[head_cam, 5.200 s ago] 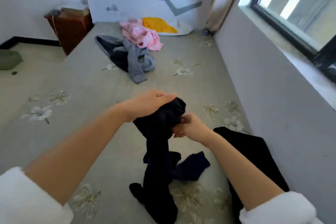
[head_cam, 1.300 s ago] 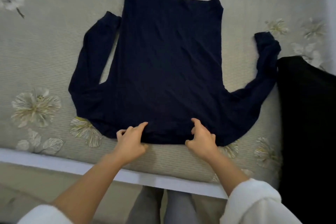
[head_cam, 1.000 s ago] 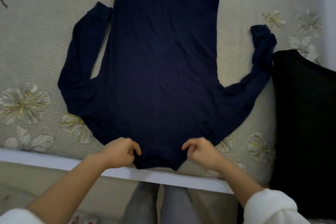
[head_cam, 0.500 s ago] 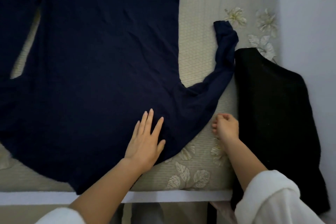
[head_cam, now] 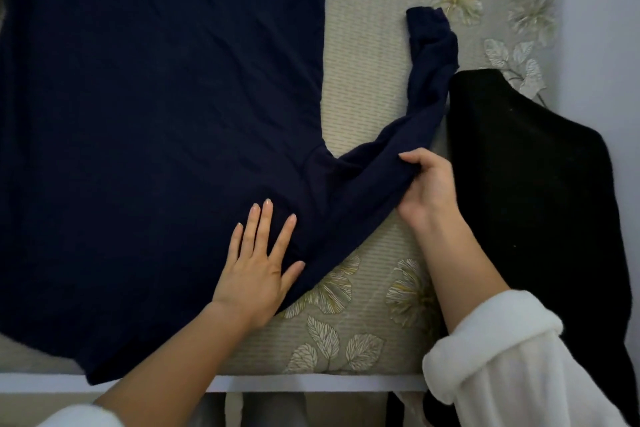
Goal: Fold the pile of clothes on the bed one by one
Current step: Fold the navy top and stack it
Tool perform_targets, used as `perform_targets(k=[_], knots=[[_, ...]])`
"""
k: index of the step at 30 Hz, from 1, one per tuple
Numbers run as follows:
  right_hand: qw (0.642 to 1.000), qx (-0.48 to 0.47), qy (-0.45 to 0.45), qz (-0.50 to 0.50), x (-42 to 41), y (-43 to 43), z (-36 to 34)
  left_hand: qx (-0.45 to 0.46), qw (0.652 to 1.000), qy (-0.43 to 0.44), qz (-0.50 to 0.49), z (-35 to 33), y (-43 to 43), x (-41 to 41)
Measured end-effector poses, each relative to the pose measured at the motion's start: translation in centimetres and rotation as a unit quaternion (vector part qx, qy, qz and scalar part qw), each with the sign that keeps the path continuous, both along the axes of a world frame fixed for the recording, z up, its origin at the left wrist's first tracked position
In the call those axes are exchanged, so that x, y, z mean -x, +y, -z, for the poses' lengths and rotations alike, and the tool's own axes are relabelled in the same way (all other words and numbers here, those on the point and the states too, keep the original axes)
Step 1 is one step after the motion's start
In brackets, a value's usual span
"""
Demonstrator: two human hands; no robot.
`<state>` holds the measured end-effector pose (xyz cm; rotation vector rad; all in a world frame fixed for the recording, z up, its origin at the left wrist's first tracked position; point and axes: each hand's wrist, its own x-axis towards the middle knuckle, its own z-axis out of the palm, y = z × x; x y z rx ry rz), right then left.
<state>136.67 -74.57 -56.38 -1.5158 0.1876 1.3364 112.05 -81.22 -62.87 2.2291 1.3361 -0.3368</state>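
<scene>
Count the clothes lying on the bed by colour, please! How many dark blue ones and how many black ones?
Dark blue long-sleeved fabric top: 1
Black fuzzy fabric garment: 1
Total: 2

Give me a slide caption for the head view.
The left hand presses a navy long-sleeved top flat on the bed while the right hand grips its sleeve.
</scene>
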Motion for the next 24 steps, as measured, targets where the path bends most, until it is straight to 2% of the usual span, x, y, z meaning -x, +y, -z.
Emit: perform_targets(k=[6,8,11,13,14,16,18,19,21,22,24], knots=[[0.976,-0.078,0.047,0.198,-0.9,-4.8,-1.7,0.017,1.000,0.008,0.002,0.0,0.1,-0.4],[0.972,-0.090,0.033,0.215,-0.4,-5.2,-2.3,0.021,1.000,-0.003,0.001,0.0,0.2,-0.5],[0.979,-0.054,-0.012,0.198,1.0,-3.8,-3.4,0.008,0.999,-0.026,0.047,-0.1,0.0,-0.6],[0.974,-0.016,-0.058,0.217,2.2,-1.9,-4.1,0.011,0.994,-0.032,0.100,-0.3,0.0,-0.3],[0.968,0.005,-0.110,0.226,2.7,-0.9,-4.5,0.022,0.992,-0.033,0.116,-0.5,0.0,-0.4],[0.944,0.012,-0.271,0.188,4.9,1.6,-4.8,0.043,0.989,-0.057,0.127,-0.8,0.5,0.3],[0.884,-0.012,-0.466,0.039,8.4,4.1,-4.7,0.090,0.981,-0.140,0.100,-1.5,2.1,1.5],[0.827,-0.035,-0.558,-0.054,10.8,5.0,-4.7,0.130,0.968,-0.208,0.046,-2.0,3.3,2.3],[0.679,-0.105,-0.692,-0.222,15.0,5.7,-3.7,0.206,0.913,-0.322,-0.142,-3.2,6.0,4.5],[0.616,-0.132,-0.711,-0.312,16.4,5.5,-2.5,0.209,0.881,-0.350,-0.242,-3.6,7.4,6.0],[0.525,-0.120,-0.659,-0.525,18.7,4.1,0.3,0.178,0.834,-0.350,-0.389,-3.9,9.8,9.5]])
